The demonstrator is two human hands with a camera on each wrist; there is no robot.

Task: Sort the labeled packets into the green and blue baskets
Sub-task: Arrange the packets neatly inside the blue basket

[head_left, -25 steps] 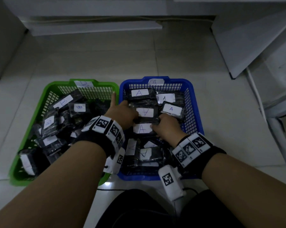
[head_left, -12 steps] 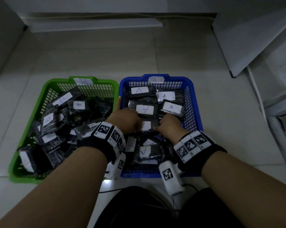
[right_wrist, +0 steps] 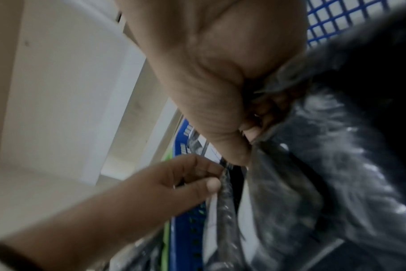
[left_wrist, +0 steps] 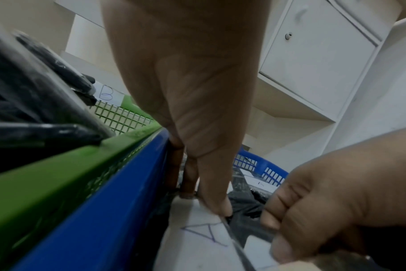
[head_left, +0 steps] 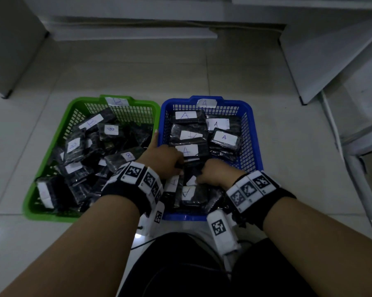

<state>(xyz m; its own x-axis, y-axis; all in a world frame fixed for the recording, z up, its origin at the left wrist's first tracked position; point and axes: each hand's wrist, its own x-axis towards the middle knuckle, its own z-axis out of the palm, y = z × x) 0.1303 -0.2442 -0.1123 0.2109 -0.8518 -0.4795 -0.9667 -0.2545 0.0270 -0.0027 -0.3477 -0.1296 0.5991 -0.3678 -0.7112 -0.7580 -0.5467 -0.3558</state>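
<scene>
A white paper tag on the far rim of the green plastic mesh basket [head_left: 52, 159] reads "B" — the tag on the blue plastic mesh basket [head_left: 253, 146] reads "A". White stickers on the black plastic-wrapped packets [head_left: 223, 139] inside match: "B" in green, "A" in blue.

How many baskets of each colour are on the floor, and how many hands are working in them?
Green plastic mesh basket: 1
Blue plastic mesh basket: 1
Hands, the left hand and the right hand, both gripping black plastic packets in the blue one: 2
Total: 4
</scene>
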